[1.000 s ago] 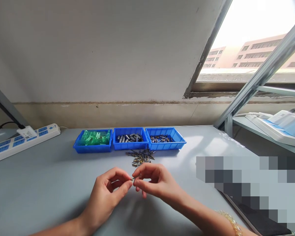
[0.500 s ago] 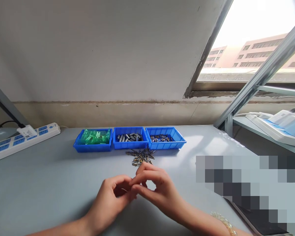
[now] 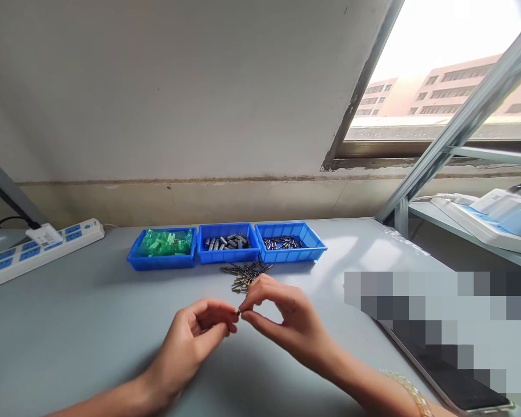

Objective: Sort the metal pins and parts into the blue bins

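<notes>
My right hand (image 3: pixel 290 324) pinches a tiny dark metal piece (image 3: pixel 238 313) between thumb and index finger. Its exact kind is too small to make out. My left hand (image 3: pixel 195 333) is half curled, its fingertips meeting the same piece from the left and its thumb close below them; what lies inside its fingers is hidden. Just behind my right hand lies a loose pile of thin metal pins with brass-coloured parts (image 3: pixel 242 282), partly covered by the fingers.
Along the wall stand blue bins: one with a green plastic bag (image 3: pixel 165 242), a middle bin with grey metal pieces (image 3: pixel 228 242), a right bin with small pins (image 3: pixel 282 242). A power strip (image 3: pixel 43 249) lies left, a dark phone-like device (image 3: pixel 455 370) right.
My hands have drawn slightly apart and up, so the small dark piece now shows between the fingertips. The left fingers have straightened a little. The view has shifted slightly.
</notes>
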{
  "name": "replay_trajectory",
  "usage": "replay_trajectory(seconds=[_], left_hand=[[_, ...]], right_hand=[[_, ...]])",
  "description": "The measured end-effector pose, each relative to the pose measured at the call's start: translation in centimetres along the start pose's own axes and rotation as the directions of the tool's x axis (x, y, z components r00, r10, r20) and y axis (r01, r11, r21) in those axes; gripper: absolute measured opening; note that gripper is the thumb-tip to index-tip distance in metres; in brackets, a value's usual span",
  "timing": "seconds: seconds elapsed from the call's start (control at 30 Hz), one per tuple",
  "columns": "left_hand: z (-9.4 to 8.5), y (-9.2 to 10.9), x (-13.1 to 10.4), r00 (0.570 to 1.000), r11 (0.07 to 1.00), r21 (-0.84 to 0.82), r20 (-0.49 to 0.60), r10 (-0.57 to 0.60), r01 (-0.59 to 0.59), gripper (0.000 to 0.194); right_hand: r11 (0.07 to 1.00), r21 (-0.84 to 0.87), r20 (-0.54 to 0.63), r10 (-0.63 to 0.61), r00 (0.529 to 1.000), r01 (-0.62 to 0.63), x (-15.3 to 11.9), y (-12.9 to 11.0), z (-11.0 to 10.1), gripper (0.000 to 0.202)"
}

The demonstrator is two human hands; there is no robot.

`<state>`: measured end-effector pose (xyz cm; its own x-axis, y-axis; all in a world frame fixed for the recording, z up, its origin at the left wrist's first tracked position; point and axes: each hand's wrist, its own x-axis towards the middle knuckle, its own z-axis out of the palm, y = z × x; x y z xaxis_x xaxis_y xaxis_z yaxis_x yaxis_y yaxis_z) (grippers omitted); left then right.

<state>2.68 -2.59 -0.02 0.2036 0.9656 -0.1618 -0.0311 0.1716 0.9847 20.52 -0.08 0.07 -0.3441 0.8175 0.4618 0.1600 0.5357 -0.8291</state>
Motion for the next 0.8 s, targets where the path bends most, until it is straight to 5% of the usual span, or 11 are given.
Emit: replay_trajectory(seconds=[0.1,0.23,0.37,0.53,0.7,0.8], left_hand=[[-0.5,-0.3,-0.1,0.992,0.995,0.045,-0.083,0.096,-0.093,0.011],[-0.7,-0.4,-0.2,0.986,0.984,0.07,-0.031,0.165,-0.163,0.016],[-0.5,-0.4,-0.4,0.982,0.982,0.083,0.094,0.164,-0.172,0.022],[-0.6,-0.3,-0.5,0.98,0.979,0.1,0.112,0.167,-0.179,0.021],[-0.7,0.0,-0.4,0.99,0.979,0.156,0.079,0.117,-0.128,0.021],[-0.6,0.2,-0.4,0.993,0.978,0.181,0.074,0.093,-0.105,0.02]], right_hand=[[0.995,-0.021,-0.052,0.098,0.994,-0.099,0.0,0.3,-0.1,0.005],[0.963,-0.019,0.021,0.269,0.963,-0.268,-0.2,0.8,0.2,0.005],[0.9,0.218,0.161,0.349,0.923,-0.378,-0.3,1.4,0.8,0.002],[0.785,0.368,0.246,0.435,0.866,-0.499,-0.1,1.8,0.9,0.021],[0.964,0.067,-0.063,0.261,0.963,-0.257,1.4,2.4,-1.4,0.017],[0.93,-0.347,-0.34,-0.004,0.94,-0.121,2.8,3.7,-3.8,0.02]])
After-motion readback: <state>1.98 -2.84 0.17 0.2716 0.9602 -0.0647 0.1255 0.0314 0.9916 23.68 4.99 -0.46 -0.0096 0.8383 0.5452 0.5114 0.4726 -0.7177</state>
